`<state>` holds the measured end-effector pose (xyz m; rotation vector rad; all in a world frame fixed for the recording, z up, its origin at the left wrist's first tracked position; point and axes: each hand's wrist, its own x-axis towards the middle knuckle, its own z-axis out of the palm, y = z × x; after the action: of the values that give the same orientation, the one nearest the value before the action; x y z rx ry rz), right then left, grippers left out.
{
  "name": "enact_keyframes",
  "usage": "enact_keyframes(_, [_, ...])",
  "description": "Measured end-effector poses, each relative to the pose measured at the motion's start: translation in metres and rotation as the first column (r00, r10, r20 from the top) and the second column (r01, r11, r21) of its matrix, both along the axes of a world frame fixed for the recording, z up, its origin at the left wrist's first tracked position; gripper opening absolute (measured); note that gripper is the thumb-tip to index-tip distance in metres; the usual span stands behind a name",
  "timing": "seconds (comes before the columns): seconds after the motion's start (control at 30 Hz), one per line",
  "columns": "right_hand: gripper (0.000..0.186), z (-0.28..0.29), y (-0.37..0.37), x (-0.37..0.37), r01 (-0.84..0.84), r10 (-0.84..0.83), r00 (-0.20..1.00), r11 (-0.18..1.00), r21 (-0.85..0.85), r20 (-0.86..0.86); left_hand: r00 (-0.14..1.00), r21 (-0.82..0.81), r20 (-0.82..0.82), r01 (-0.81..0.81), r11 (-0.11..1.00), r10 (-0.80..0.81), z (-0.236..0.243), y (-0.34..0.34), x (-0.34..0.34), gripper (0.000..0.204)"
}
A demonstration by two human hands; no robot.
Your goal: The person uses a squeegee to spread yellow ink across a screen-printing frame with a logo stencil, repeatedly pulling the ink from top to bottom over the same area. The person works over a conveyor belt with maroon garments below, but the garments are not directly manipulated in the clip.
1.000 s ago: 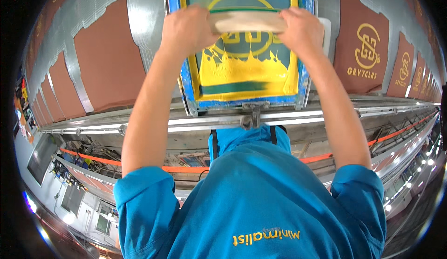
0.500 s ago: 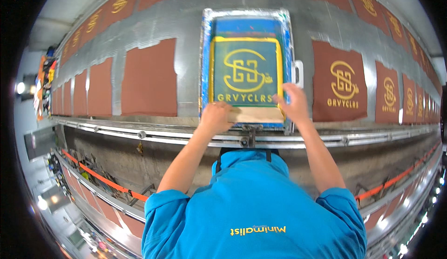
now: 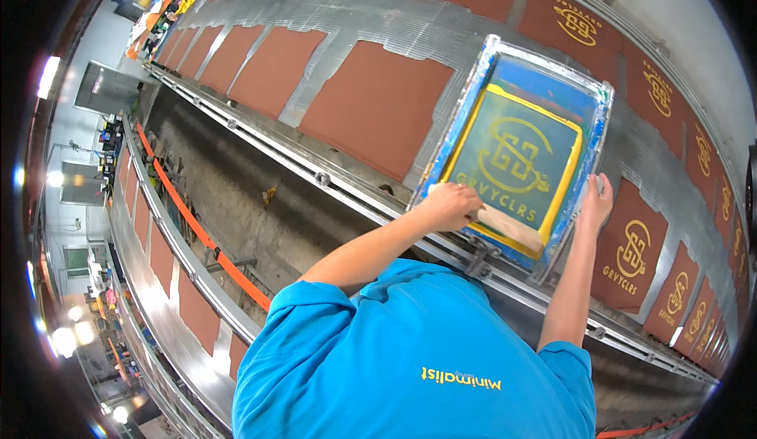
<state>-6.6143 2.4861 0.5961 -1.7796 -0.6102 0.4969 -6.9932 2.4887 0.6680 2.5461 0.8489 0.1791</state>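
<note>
A screen-printing frame (image 3: 482,72), silvery and smeared with blue, lies at a slant in front of me. Its mesh (image 3: 528,143) carries a yellow emblem with lettering, bordered by a yellow ink band. Near the close end of the mesh, a wooden squeegee (image 3: 511,227) lies across it. My left hand (image 3: 451,207) is closed round the squeegee's left end. At the frame's right side my right hand (image 3: 597,198) is closed on the edge; the white side handle is hidden there.
Plain brown fabric pieces (image 3: 378,108) lie along the grey table (image 3: 347,52) to the left. Printed brown pieces (image 3: 631,246) lie to the right and along the far side. A metal rail (image 3: 322,179) runs along the near edge. Behind me stretches an orange strip (image 3: 185,206).
My right hand has moved off the squeegee's right end to the frame's right side. My left hand stays on the squeegee. The view has turned, so the frame now appears slanted and further right.
</note>
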Motion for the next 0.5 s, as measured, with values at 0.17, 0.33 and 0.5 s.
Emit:
enact_keyframes(0.17, [0.041, -0.023, 0.052, -0.116, 0.024, -0.025, 0.999, 0.999, 0.021, 0.024, 0.978, 0.060, -0.205, 0.065, 0.996, -0.051, 0.017, 0.115, -0.089, 0.043])
enact_keyframes(0.33, [0.033, 0.014, 0.115, -0.275, 0.012, 0.007, 0.993, 0.987, -0.161, 0.120, 0.951, 0.008, -0.307, -0.022, 1.000, 0.023, 0.033, 0.185, -0.207, 0.057])
enact_keyframes(0.5, [0.038, 0.010, 0.131, -0.312, 0.083, -0.071, 0.995, 0.983, -0.165, 0.072, 0.930, -0.039, -0.353, 0.095, 0.995, -0.102, 0.026, 0.212, -0.232, 0.064])
